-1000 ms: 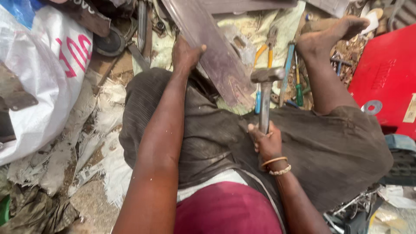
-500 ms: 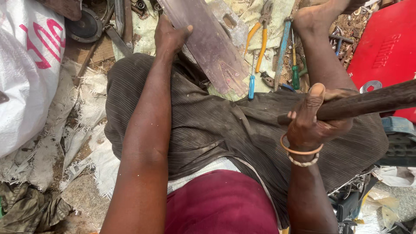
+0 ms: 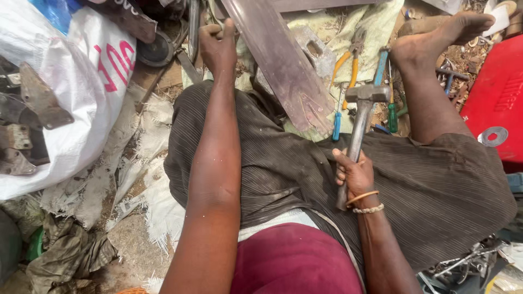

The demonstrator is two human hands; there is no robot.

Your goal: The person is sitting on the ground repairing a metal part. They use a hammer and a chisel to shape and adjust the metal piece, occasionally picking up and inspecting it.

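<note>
Gripping a hammer [image 3: 359, 125] by its handle, right hand [image 3: 354, 174] closed tight around it at about 5 o'clock; hammer head up near 2 o'clock, just beside the tip of a long dark metal bar [image 3: 278, 60]. Left hand [image 3: 218, 46] at 11 o'clock, fingers curled, beside the bar's left edge; cannot tell if it grips anything. Bar tip lies on lap over dark striped cloth [image 3: 283, 169]. Screwdrivers [image 3: 336, 122] and yellow-handled pliers [image 3: 348, 62] on ground by bare foot [image 3: 436, 38]. White sack [image 3: 71, 92] at 9 o'clock, contents hidden; rusty metal pieces [image 3: 38, 98] resting on it. Red case [image 3: 498, 98] at 3 o'clock, shut.
</note>
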